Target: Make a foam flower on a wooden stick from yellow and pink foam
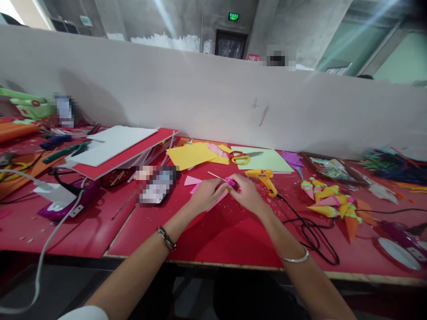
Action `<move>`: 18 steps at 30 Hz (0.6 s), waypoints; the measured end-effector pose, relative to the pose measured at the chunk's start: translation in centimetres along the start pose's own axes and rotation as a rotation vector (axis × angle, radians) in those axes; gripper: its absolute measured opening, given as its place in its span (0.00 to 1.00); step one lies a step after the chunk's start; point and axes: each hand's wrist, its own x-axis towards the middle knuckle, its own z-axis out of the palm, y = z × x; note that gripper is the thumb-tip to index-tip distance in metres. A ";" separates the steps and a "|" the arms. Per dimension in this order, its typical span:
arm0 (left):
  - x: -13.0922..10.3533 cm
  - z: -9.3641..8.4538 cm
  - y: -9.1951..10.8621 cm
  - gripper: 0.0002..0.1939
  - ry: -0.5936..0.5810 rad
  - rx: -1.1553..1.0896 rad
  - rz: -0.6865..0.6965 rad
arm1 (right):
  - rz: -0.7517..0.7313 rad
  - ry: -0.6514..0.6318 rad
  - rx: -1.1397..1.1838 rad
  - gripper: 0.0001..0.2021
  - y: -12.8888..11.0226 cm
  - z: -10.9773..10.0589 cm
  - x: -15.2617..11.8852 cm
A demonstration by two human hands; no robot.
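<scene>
Stretching across the back, a white partition point(207, 95) closes off the far side of the red tabletop point(200, 244). White boards point(113, 144) lie on a red board at the left, filling much of that side. A yellow sheet point(190, 155) and a pale green sheet point(267, 159) lie side by side beyond the hands, with yellow-handled scissors point(240, 158) lying between them, their blades over the green. At the right, a dark bundle of fuzzy stems point(393, 164) lies behind a brown-rimmed tray point(356, 178), and a heap of yellow, orange and pink paper cones point(328, 200) sits nearer, well apart from the hands. A purple power strip point(85, 200) with a white plug in it takes up space at the left, its pale cable running off the near edge.

The left hand point(208, 193) and right hand point(248, 193) meet over the middle of the table, hemmed in by a phone point(160, 186) on the left and a yellow glue gun point(264, 178) just beyond the right hand. The gun's black cord point(308, 240) loops beside the right forearm. A pink paper wedge point(191, 180) lies near the left knuckles.

Smallest of all, a thin stick point(216, 176) slants above the left fingers toward a bright pink piece point(230, 181) at the meeting fingertips. The right thumb and forefinger pinch this piece; the left fingers curl against it, but whether they grip it I cannot tell.
</scene>
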 end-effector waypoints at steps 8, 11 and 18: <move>0.8 0.6 -1.6 0.16 -0.011 0.252 -0.022 | -0.023 -0.058 -0.017 0.07 0.4 1.7 -0.4; 1.3 0.9 -2.1 0.15 0.018 0.361 0.075 | -0.018 -0.034 0.020 0.11 1.1 2.0 -0.8; 1.1 1.2 -2.8 0.13 0.037 0.133 0.189 | -0.023 0.089 0.036 0.10 0.9 2.5 -1.0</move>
